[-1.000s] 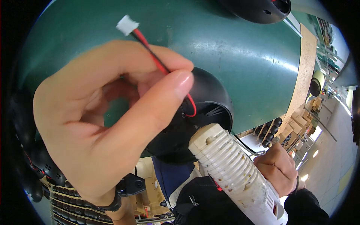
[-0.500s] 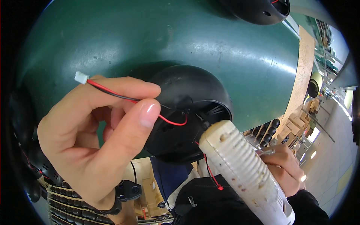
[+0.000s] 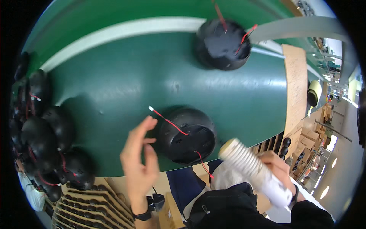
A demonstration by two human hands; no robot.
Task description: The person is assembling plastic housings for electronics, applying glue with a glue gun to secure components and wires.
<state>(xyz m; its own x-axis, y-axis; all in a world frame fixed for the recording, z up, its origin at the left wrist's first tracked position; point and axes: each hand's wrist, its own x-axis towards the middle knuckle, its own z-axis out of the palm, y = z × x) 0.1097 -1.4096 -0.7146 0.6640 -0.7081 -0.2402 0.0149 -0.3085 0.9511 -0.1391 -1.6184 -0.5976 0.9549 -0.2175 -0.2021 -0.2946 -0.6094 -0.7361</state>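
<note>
A round black plastic shell [image 3: 189,114] lies on the green table, its hollow side showing. From it runs a red-and-black wire [image 3: 171,123] with a white connector that points up and left; a second red wire [image 3: 204,165] hangs over the shell's near rim. My left hand [image 3: 140,160] is just left of the shell, fingers apart and holding nothing. In my right hand [image 3: 275,166] is a white ribbed glue gun [image 3: 248,164], its tip to the right of the shell and apart from it.
Another black shell [image 3: 219,45] with red wires sits farther back on the green table [image 3: 126,76]. Several black shells [image 3: 42,141] are piled at the left. Below the near edge stands a rack [image 3: 87,208] of black parts. A brown board [image 3: 295,87] covers the right end.
My left hand has let go of the wire and drawn back. The glue gun has pulled away from the shell to the right. My view has shifted, showing more of the table.
</note>
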